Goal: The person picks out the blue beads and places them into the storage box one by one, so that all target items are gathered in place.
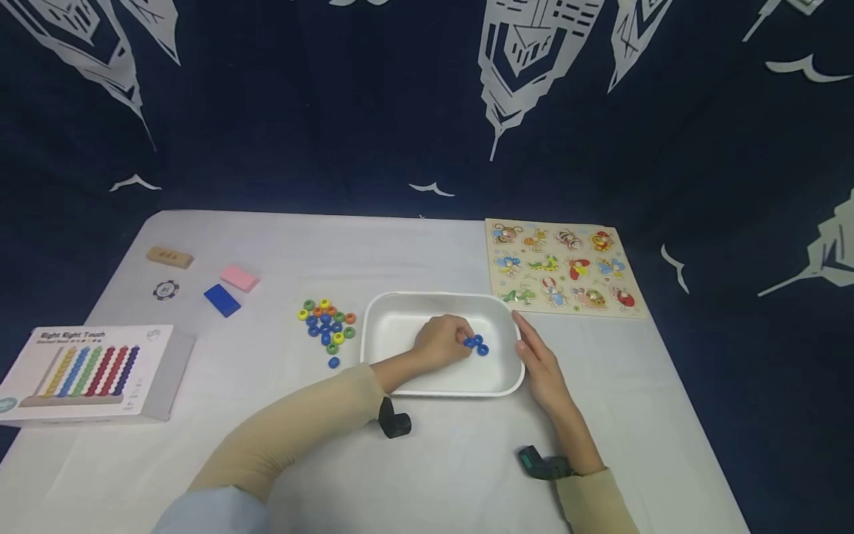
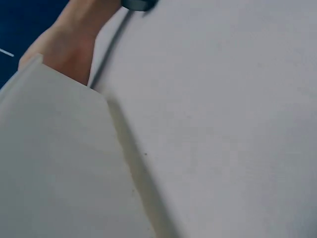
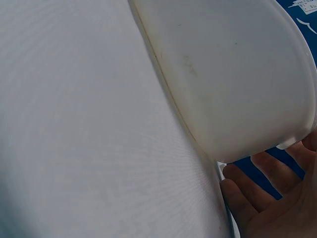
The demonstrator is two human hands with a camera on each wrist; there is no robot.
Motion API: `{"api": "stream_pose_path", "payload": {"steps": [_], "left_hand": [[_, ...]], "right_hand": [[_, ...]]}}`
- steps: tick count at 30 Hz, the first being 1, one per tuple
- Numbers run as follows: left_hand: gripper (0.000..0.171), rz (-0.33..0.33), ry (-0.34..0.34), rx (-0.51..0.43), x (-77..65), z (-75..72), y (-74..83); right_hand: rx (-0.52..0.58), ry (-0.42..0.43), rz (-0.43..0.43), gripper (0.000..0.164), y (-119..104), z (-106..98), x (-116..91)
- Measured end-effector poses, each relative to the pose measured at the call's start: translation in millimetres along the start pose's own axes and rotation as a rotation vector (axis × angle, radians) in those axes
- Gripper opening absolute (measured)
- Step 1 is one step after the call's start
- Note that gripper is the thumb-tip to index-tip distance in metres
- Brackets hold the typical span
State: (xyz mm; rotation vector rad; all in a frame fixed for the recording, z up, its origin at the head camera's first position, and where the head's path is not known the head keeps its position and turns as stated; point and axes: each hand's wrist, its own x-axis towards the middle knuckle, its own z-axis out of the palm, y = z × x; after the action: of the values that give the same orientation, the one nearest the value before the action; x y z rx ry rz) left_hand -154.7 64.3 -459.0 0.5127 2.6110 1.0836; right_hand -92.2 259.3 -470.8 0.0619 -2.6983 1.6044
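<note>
A white tray sits at the middle of the table. My left hand reaches into it with curled fingers, and a blue bead is pinched at the fingertips. Right beside them, more blue beads lie on the tray floor. My right hand is at the tray's right end, its extended fingers touching the rim. In the right wrist view those fingers lie along the end wall of the tray. The left wrist view shows the tray's outer side; the left fingers are hidden there.
Several mixed-colour beads lie left of the tray. Farther left are a boxed bead toy, a blue block, a pink block, a wooden block and a round chip. An insect puzzle board lies behind, to the right.
</note>
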Motion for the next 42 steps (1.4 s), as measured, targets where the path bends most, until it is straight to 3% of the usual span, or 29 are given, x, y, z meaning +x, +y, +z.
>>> {"api": "stream_pose_path", "payload": {"steps": [6, 10, 13, 19, 23, 26, 31, 33, 38, 42], "left_hand": [[0.024, 0.009, 0.003, 0.033, 4.5, 5.9, 1.6], [0.033, 0.011, 0.018, -0.004, 0.4, -0.7, 3.4], [0.036, 0.066, 0.063, -0.098, -9.5, -11.7, 7.1], [0.036, 0.280, 0.131, -0.375, -55.7, -50.6, 8.4], [0.036, 0.348, 0.225, -0.465, -93.6, -80.1, -18.0], [0.036, 0.324, 0.315, -0.515, -117.4, -99.7, -43.8], [0.035, 0.175, 0.447, -0.522, -145.6, -116.8, -79.9], [0.035, 0.119, 0.480, -0.518, -151.1, -116.3, -95.4], [0.035, 0.055, 0.498, -0.514, -153.1, -104.3, -133.4], [0.035, -0.010, 0.478, -0.463, -151.5, -92.0, -148.8]], "right_hand": [[-0.009, 0.004, -0.003, 0.043, 1, -3, -1], [0.003, 0.002, -0.006, 0.044, 1, -1, -1], [0.018, 0.001, -0.007, 0.043, 0, 0, -1], [0.003, 0.020, 0.004, 0.043, 0, -1, -2], [-0.004, 0.026, 0.006, 0.043, 0, -3, -1], [-0.004, 0.020, 0.007, 0.044, 0, -4, 0], [0.004, 0.012, 0.015, 0.045, -14, -4, -1], [0.002, 0.007, 0.019, 0.045, -23, -4, -3], [-0.001, -0.003, 0.020, 0.045, -36, -4, -8], [0.013, -0.006, 0.016, 0.045, -35, -3, -9]]}}
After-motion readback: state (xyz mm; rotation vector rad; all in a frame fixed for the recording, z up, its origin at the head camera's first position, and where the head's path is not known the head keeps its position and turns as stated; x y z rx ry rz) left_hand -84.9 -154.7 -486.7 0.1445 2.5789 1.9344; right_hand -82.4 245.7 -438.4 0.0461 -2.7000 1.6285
